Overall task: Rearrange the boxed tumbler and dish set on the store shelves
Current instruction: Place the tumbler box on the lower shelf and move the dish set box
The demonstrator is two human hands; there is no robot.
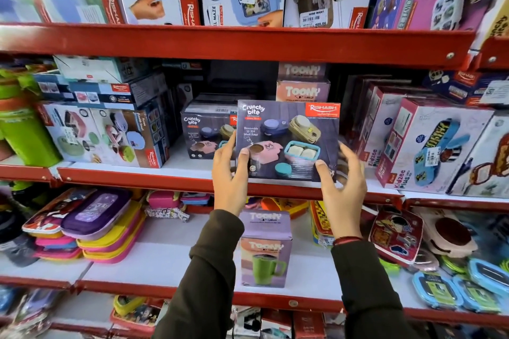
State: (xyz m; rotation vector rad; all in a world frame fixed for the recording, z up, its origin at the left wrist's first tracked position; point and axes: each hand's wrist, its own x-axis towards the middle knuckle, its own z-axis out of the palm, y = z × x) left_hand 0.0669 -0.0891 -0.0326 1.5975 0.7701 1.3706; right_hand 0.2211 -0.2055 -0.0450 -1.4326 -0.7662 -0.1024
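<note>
— Where was the dish set box (287, 140)?
— At the middle shelf (137, 177) front, left hand (230, 173) gripping one edge, right hand (343, 177) pinching the other — loosely. It might have tipped onto the tumbler box (265, 249) below.

Dish set box (287, 142) stands right of its twin (206, 135), above tumbler box (265, 249).

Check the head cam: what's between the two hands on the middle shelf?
In the head view, the Crunchy Bite box sits between them: left hand grips its left edge, right hand its right edge, the box's bottom at the shelf's red lip.
</note>
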